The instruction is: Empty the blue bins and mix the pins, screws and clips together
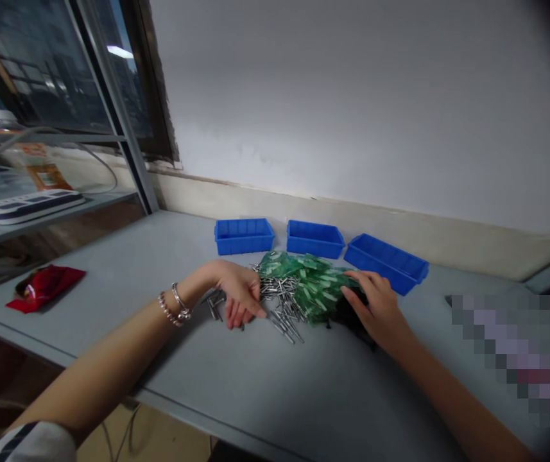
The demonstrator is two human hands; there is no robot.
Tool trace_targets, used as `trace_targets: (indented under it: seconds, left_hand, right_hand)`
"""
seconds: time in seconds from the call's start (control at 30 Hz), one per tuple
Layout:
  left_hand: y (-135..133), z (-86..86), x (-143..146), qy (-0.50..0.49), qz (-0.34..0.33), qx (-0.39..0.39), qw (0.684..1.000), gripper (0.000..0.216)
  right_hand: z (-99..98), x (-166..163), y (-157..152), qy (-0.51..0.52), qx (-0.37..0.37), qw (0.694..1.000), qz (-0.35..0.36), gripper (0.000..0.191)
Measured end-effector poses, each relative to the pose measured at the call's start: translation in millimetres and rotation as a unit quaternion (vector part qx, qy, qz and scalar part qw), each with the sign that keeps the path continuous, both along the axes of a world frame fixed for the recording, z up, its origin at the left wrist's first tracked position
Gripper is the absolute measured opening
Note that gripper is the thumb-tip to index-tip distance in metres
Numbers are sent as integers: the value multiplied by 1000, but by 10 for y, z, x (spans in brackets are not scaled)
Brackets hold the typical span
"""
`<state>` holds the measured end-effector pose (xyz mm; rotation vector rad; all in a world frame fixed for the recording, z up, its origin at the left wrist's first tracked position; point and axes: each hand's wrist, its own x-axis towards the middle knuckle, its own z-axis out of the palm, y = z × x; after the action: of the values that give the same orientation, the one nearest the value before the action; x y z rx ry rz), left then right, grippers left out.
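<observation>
My left hand (240,292), a bracelet and chain on its wrist, is at the left side of a heap of thin metal pins (279,292). Its fingers bend down towards the table and the thumb stands apart; I see nothing held. Several pins lie loose left of this hand and in front of the heap. Green see-through plastic packets (316,285) with light strips are piled over the heap's right part. My right hand (375,305) reaches to the packets' right edge, fingers spread, over small black things (349,311) whose kind I cannot make out.
Behind the heap stand three blue bins: left (244,244), middle (316,246) and right (385,266). A red wrapper (46,287) lies at the table's left. A metal shelf (106,200) holds a white power strip (29,205). A blurred-out object is at the right.
</observation>
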<state>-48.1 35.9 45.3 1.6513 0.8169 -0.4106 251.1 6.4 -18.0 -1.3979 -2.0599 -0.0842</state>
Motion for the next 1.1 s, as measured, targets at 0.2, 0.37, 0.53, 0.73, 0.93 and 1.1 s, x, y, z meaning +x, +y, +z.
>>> trace_targets:
  seconds: [0.2, 0.37, 0.53, 0.73, 0.93, 1.1]
  left_hand:
    - [-51, -52, 129, -103, 64, 72, 990, 37]
    - [-101, -107, 255, -182, 88, 146, 968, 33]
    - [-45, 10, 135, -111, 100, 279, 948, 40]
    - [148, 171, -382, 180, 168, 212, 946, 63]
    - [215, 109, -563, 192, 141, 113, 965, 70]
    - [263, 26, -512, 134, 159, 107, 972, 66]
  right_hand:
    - [-2, -43, -28, 4, -1, 1000, -6, 40]
    - [-26, -81, -47, 5, 5, 1000, -11, 38]
    - [-34, -60, -39, -12, 12, 1000, -17, 38]
    - [-63, 38, 21, -36, 6, 999, -2, 38]
    - [-65, 12, -3, -28, 23, 999, -28, 38]
    - [-60, -39, -45, -17, 16, 999, -40, 39]
